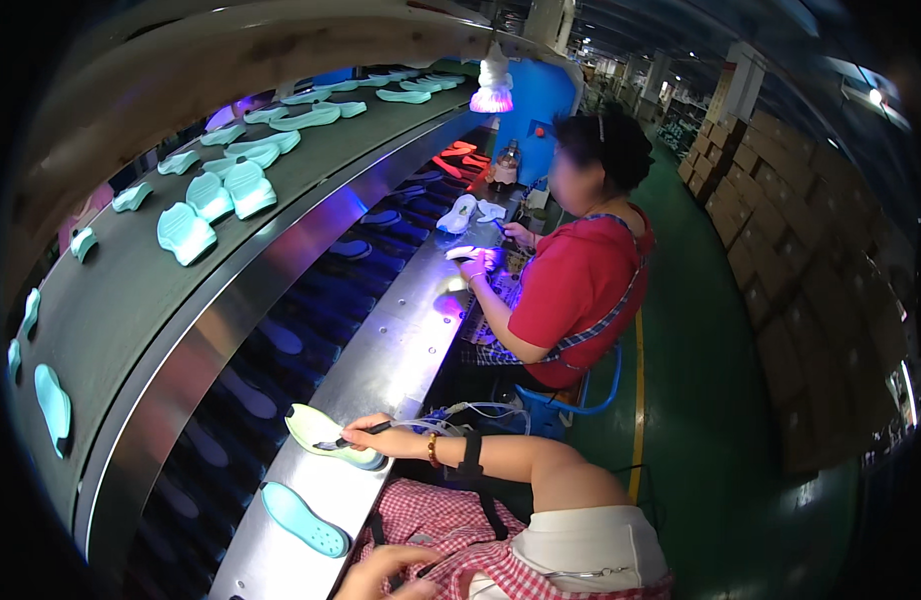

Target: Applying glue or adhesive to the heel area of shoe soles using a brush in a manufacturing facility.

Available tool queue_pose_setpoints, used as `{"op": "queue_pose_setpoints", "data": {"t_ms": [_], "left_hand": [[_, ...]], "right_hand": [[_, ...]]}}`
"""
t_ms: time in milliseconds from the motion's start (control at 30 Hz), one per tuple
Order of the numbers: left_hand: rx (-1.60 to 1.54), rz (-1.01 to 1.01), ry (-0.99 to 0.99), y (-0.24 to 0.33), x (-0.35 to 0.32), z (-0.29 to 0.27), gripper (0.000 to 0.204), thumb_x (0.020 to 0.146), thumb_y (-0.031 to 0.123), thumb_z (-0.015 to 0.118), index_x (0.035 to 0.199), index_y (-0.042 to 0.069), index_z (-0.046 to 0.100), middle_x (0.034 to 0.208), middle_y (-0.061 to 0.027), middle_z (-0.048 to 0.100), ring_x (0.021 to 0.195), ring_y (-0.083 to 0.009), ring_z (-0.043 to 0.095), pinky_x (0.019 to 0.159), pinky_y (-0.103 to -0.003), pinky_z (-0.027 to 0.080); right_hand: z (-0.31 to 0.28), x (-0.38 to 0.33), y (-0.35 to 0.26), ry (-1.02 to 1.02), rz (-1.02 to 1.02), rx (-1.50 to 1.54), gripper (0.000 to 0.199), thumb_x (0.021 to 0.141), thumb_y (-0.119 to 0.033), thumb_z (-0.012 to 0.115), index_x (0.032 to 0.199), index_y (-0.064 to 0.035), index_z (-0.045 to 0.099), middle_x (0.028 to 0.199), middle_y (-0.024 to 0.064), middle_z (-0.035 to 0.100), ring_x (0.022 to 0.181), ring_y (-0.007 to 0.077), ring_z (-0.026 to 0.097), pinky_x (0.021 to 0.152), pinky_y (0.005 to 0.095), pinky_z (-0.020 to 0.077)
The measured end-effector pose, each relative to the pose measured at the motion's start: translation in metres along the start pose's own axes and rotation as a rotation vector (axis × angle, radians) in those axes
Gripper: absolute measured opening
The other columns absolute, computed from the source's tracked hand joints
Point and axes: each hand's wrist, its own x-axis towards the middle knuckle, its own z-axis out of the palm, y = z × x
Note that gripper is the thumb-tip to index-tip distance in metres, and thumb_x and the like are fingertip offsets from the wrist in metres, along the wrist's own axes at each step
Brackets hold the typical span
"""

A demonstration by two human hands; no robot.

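Observation:
My right hand (366,433) grips a slim brush (381,428) with a dark handle, its tip resting on a pale yellow-green shoe sole (309,424). That sole lies on the metal bench (326,487), and its end nearest me looks light blue. Closer to the lower edge, a light-blue shoe sole (306,522) lies flat on the same bench with no hand on it. My left hand (393,572) is at the bottom of the view, over my red checked apron (431,515). Its visible fingers are apart and nothing shows in them; part of it is cut off.
A conveyor belt (131,290) carrying several light-blue soles runs above left. Beneath it, dark rollers (251,375) hold more soles. A co-worker in red (581,285) sits farther along the bench, handling a shoe part under purplish light. Stacked cartons (781,210) line the right side.

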Motion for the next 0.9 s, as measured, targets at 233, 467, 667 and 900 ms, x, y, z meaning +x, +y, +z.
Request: {"op": "queue_pose_setpoints", "data": {"t_ms": [233,467,667,900], "left_hand": [[-0.140,0.010,0.080,-0.117,-0.049,-0.016,0.035,0.083,0.015,0.051,0.117,0.008,0.046,0.114,-0.0123,0.048,0.105,-0.0231,0.043,0.088,-0.034,0.034],[-0.353,0.039,0.225,-0.207,-0.108,-0.018,0.035,0.086,0.017,0.045,0.120,0.007,0.043,0.116,-0.0117,0.047,0.102,-0.0225,0.044,0.083,-0.033,0.036],[-0.563,0.087,0.337,-0.268,-0.137,-0.013,0.036,0.088,0.019,0.040,0.122,0.007,0.040,0.117,-0.0112,0.046,0.098,-0.0220,0.045,0.078,-0.032,0.037],[-0.792,0.125,0.492,-0.307,-0.154,-0.016,0.037,0.091,0.021,0.035,0.124,0.006,0.037,0.118,-0.0106,0.045,0.094,-0.0214,0.046,0.072,-0.031,0.039]], "right_hand": [[0.005,-0.005,0.020,0.147,-0.042,0.294,0.035,0.088,-0.031,0.049,0.098,0.0008,0.058,0.085,0.0062,0.061,0.073,0.0089,0.057,0.069,0.0210,0.0471],[0.040,-0.001,0.028,0.023,0.004,0.440,0.036,0.087,-0.033,0.049,0.102,-0.0007,0.057,0.092,0.0080,0.061,0.075,0.0103,0.059,0.071,0.0227,0.0492],[0.037,-0.007,0.037,0.057,-0.004,0.474,0.035,0.087,-0.031,0.049,0.102,-0.0008,0.057,0.091,0.0076,0.061,0.074,0.0101,0.059,0.069,0.0224,0.0493],[0.007,-0.021,0.017,0.050,0.059,0.522,0.040,0.089,-0.035,0.044,0.106,-0.0004,0.055,0.094,0.0092,0.059,0.080,0.0122,0.058,0.076,0.0239,0.0478]]}}
